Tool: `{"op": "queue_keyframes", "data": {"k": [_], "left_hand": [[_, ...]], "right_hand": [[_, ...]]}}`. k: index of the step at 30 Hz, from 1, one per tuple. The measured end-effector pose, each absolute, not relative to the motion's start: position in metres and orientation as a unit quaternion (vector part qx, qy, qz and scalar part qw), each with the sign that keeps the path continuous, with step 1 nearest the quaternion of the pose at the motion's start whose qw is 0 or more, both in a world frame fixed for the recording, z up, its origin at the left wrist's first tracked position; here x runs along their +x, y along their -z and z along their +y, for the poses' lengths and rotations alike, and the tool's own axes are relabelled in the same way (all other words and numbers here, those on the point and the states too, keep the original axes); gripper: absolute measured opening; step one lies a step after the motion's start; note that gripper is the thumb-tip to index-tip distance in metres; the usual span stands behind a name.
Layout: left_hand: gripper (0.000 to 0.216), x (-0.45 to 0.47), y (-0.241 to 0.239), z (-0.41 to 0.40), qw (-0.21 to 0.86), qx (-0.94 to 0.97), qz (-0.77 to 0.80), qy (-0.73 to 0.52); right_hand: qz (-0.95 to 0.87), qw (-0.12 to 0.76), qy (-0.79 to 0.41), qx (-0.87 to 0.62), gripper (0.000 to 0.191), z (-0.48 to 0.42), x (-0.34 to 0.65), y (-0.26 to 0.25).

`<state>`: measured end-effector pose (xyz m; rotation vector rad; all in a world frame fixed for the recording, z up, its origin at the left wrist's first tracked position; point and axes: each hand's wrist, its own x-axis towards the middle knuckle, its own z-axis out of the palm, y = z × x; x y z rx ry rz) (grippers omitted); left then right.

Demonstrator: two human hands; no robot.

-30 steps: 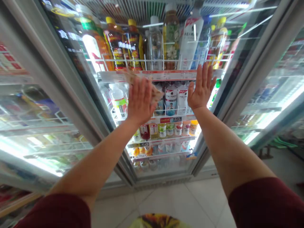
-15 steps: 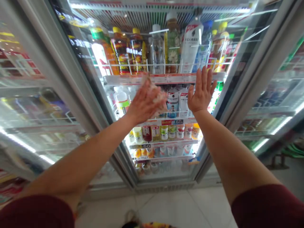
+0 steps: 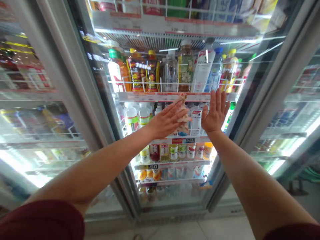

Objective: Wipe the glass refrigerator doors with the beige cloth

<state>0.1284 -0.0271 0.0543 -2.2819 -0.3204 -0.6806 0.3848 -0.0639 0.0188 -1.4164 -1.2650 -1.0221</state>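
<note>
A glass cooler door (image 3: 172,204) stands in front of me in the head view. My left hand (image 3: 163,122) lies over a crumpled pale cloth with pinkish patches (image 3: 184,124), holding it against the glass at the middle shelves. The fingers are stretched and point to the right; part of the cloth is hidden beneath them. To the right, my right hand (image 3: 214,115) is flat on the pane, palm forward, fingers up and slightly spread, with nothing in it.
Behind the glass, shelves hold dark bottles with yellow caps (image 3: 152,71), a white-labelled bottle (image 3: 203,68) and several small jars (image 3: 173,151). Metal door frames (image 3: 82,100) run along both sides. More coolers stand left and right. Pale floor tiles (image 3: 175,230) lie below.
My left hand has slid the cloth to the right, closer to my right hand. My right hand remains on the glass. The view has tilted up, bringing a higher shelf into sight.
</note>
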Motion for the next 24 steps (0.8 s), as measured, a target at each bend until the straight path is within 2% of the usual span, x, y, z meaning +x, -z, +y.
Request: {"op": "queue_keyframes", "data": {"k": [2, 5, 7, 9, 12, 14, 16, 20, 22, 24], "left_hand": [[0.049, 0.119, -0.072, -0.024, 0.374, -0.877, -0.128, 0.274], [0.072, 0.091, -0.120, -0.015, 0.402, -0.769, -0.267, 0.418], [0.085, 0.077, -0.133, -0.010, 0.422, -0.695, -0.311, 0.491], [0.077, 0.073, -0.118, -0.010, 0.427, -0.711, -0.288, 0.478], [0.050, 0.076, -0.078, -0.014, 0.381, -0.845, -0.177, 0.330], [0.046, 0.072, -0.070, -0.013, 0.354, -0.894, -0.115, 0.248], [0.050, 0.060, -0.085, -0.009, 0.362, -0.879, -0.133, 0.280], [0.072, 0.035, -0.120, 0.000, 0.400, -0.723, -0.307, 0.473], [0.070, 0.037, -0.109, -0.003, 0.415, -0.730, -0.297, 0.454], [0.061, 0.046, -0.086, -0.010, 0.425, -0.803, -0.216, 0.356]], "right_hand": [[-0.516, 0.476, 0.418, -0.576, 0.067, -0.063, 0.386, -0.018], [-0.519, 0.477, 0.422, -0.571, 0.067, -0.062, 0.387, -0.018], [-0.519, 0.477, 0.421, -0.570, 0.067, -0.062, 0.387, -0.018], [-0.518, 0.478, 0.417, -0.574, 0.067, -0.062, 0.386, -0.019], [-0.515, 0.481, 0.418, -0.574, 0.066, -0.062, 0.385, -0.019], [-0.515, 0.483, 0.421, -0.569, 0.066, -0.062, 0.385, -0.018], [-0.517, 0.483, 0.421, -0.567, 0.066, -0.061, 0.386, -0.017], [-0.514, 0.486, 0.422, -0.567, 0.066, -0.060, 0.387, -0.015], [-0.510, 0.488, 0.423, -0.569, 0.066, -0.059, 0.387, -0.015], [-0.507, 0.490, 0.421, -0.571, 0.066, -0.059, 0.386, -0.016]]}}
